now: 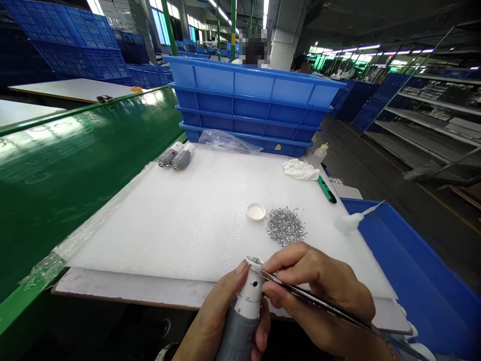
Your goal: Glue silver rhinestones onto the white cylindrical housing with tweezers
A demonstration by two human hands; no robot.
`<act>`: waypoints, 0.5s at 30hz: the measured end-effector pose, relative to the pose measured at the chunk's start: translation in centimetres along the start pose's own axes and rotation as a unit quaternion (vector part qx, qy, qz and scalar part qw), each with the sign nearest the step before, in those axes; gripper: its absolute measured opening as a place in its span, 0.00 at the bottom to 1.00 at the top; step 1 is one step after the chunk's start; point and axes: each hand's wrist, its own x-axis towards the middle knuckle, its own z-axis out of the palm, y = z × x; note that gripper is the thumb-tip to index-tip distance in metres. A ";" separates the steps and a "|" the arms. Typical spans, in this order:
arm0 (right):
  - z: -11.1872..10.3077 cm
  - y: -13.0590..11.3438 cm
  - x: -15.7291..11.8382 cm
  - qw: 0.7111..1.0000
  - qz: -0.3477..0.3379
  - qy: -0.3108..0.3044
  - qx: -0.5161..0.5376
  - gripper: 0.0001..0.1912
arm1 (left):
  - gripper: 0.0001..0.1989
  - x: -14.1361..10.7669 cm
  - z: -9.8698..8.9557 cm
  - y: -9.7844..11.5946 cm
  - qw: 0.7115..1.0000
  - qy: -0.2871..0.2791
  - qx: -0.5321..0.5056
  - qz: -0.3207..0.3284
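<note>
A grey and white cylindrical part [242,318] stands tilted near the bottom centre, with my left hand [218,311] wrapped round it and the thumb at its white upper end. From the right, my right hand [319,291] pinches metal tweezers [319,299]. Their tips touch the rim of the white end, just above a small dark hole. Beyond my hands, a pile of tiny silvery pieces [285,226] lies on the white foam sheet [169,225]. A small round white dish [256,212] sits left of the pile.
Two similar cylinders [182,156] lie at the back left. Stacked blue crates [248,105] rise behind the foam. A white cloth [300,169], green-handled tool [326,189] and white bottle [347,223] are on the right, beside a blue bin [424,281]. A green surface [93,160] runs along the left.
</note>
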 end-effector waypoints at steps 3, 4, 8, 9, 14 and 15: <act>-0.4 0.1 0.0 1.000 0.012 -0.021 0.004 0.09 | 0.35 0.0 -0.3 0.1 1.000 -0.017 0.020 0.008; -0.5 0.1 0.0 1.000 0.012 -0.027 0.005 0.09 | 0.36 0.0 -0.4 0.2 0.999 -0.022 0.026 0.013; -0.8 0.0 0.4 0.999 0.022 -0.047 0.007 0.09 | 0.35 0.0 -0.6 0.0 0.999 -0.025 0.031 0.020; -0.8 0.0 0.5 0.999 0.021 -0.048 0.006 0.09 | 0.35 0.0 -0.6 -0.1 0.999 -0.022 0.032 0.020; 0.0 0.0 -0.2 0.999 -0.010 -0.018 -0.033 0.09 | 0.34 0.0 -0.5 -0.2 0.999 0.003 0.035 0.013; 0.3 0.0 -0.5 0.999 -0.015 -0.004 -0.050 0.09 | 0.35 0.0 -0.4 -0.2 0.999 0.006 0.034 0.008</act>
